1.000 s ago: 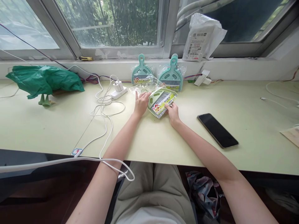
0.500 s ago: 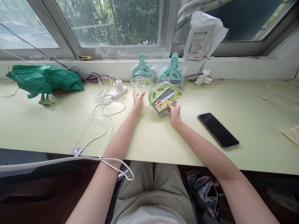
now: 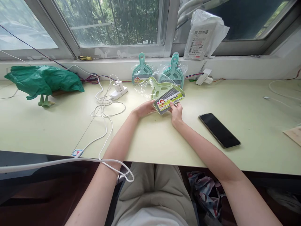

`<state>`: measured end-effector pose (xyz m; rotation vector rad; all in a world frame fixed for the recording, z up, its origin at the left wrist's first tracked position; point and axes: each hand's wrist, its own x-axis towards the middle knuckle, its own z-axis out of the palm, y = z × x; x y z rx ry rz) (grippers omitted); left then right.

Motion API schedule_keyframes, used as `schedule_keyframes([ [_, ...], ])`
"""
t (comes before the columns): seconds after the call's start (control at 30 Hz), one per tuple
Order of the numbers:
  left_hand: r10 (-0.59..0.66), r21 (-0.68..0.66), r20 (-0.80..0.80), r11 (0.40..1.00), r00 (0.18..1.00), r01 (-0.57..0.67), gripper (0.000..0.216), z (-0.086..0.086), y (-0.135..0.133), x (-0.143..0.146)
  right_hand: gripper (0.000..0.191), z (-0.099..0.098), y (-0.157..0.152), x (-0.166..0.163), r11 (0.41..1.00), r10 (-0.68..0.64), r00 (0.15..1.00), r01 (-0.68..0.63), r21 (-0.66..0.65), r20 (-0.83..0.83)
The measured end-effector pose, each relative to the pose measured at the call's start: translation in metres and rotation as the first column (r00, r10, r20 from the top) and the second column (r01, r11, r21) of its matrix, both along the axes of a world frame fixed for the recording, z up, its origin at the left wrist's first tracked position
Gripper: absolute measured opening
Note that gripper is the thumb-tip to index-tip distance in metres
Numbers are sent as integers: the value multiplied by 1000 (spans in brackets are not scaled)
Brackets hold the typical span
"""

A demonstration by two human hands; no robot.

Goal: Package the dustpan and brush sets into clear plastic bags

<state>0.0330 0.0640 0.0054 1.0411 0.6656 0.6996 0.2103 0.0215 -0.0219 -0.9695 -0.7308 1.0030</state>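
Note:
A light green mini dustpan and brush set with a yellow label sits raised over the pale green table, near the middle. My right hand grips its lower edge from below. My left hand is closed on its left lower corner. A clear plastic bag hangs around the set's handle end. Behind it, two teal bagged dustpan sets lean against the wall under the window.
A black phone lies to the right. White cables and a charger on a power strip lie left of centre. A green plastic bag is at far left. A white parcel rests on the sill.
My right hand lifted the dustpan set off the table and tilted it up. My left hand let go, opened, then came back and closed on the set's left corner.

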Motion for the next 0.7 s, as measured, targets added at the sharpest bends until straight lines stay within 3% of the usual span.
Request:
schedule_keyframes([
  [0.27, -2, 47, -26, 999, 1000, 4, 28, -2, 1, 4, 36, -2, 2, 2, 997, -62, 981, 71, -41, 186],
  [0.43, -49, 116, -38, 992, 998, 53, 37, -2, 1, 3, 39, 1, 5, 2, 998, -66, 991, 63, 29, 113],
  [0.7, -83, 92, -74, 992, 994, 90, 36, -4, 0, 8, 37, 6, 3, 0, 998, 41, 999, -39, 51, -30],
])
